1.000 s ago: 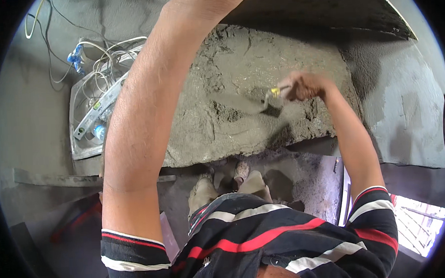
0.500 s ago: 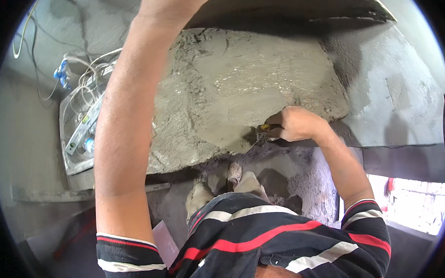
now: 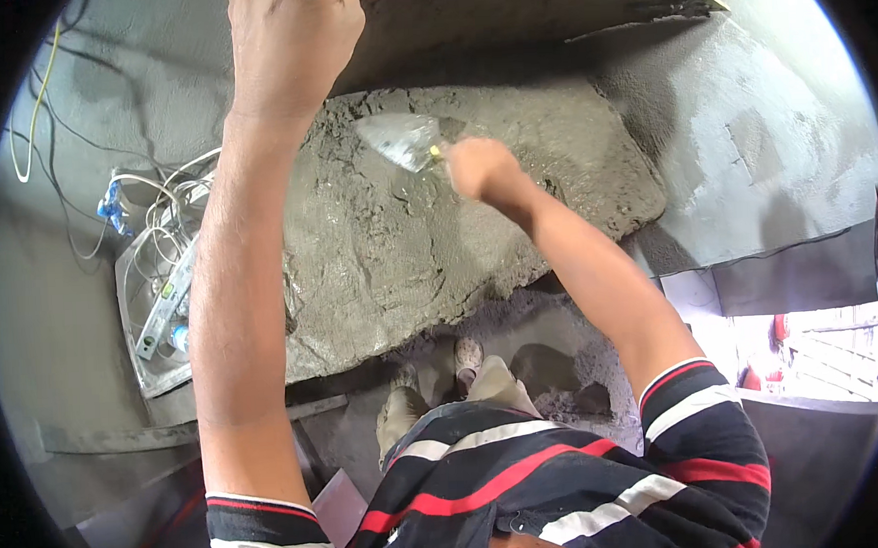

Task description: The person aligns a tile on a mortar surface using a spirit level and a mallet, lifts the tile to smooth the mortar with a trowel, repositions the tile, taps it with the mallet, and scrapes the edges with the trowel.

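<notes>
Right hand (image 3: 480,167) has its fingers wrapped round the trowel (image 3: 397,139), which is over the mortar's (image 3: 380,262) far part. Left hand (image 3: 296,33) is cut off up top, can't tell its fingers.

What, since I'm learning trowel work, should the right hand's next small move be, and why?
I'd probably draw the trowel lightly toward the body over the wet mortar. The right hand grips the trowel, its blade is near the far edge, and the mortar nearer the body looks ridged. Whether the blade touches the mortar, I can't tell.
</notes>
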`<state>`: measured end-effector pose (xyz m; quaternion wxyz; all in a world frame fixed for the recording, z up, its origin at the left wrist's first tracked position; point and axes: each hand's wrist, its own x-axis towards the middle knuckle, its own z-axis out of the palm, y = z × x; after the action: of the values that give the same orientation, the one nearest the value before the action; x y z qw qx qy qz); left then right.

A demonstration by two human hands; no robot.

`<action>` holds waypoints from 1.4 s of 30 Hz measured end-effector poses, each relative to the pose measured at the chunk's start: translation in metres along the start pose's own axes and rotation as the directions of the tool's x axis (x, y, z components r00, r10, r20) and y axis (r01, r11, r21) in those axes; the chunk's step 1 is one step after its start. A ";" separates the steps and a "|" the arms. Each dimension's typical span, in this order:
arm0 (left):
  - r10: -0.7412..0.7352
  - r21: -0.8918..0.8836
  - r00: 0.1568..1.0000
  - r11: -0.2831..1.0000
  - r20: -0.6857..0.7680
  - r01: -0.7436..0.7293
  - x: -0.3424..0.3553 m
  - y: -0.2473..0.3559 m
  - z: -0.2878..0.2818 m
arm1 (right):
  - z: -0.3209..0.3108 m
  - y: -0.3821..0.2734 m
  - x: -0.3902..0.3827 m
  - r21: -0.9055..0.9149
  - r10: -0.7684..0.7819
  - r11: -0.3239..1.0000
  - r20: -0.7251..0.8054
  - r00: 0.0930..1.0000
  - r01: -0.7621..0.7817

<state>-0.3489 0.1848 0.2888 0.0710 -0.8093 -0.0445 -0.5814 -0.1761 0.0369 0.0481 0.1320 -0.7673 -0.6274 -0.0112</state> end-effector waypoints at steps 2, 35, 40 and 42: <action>-0.002 -0.068 0.999 0.998 -0.053 -0.001 -0.002 -0.001 0.000 | -0.007 0.010 0.013 -0.094 0.212 0.974 0.072 0.975 -0.205; -0.101 0.179 0.983 0.981 0.155 0.072 -0.007 -0.005 0.006 | -0.075 0.168 -0.165 0.896 0.711 -0.297 0.438 0.550 -0.330; -0.090 0.204 0.978 0.978 0.187 0.051 -0.003 -0.008 0.003 | -0.016 0.204 -0.103 0.878 0.793 -0.450 0.308 0.525 0.163; -0.124 0.184 0.974 0.979 0.188 0.089 -0.002 -0.007 0.004 | -0.007 0.216 -0.098 0.818 0.792 -0.522 0.358 0.495 0.243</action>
<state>-0.3468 0.1921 0.2859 0.1051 -0.8504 -0.1456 -0.4945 0.0129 -0.0968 -0.0032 0.8613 -0.4082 0.0991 0.2860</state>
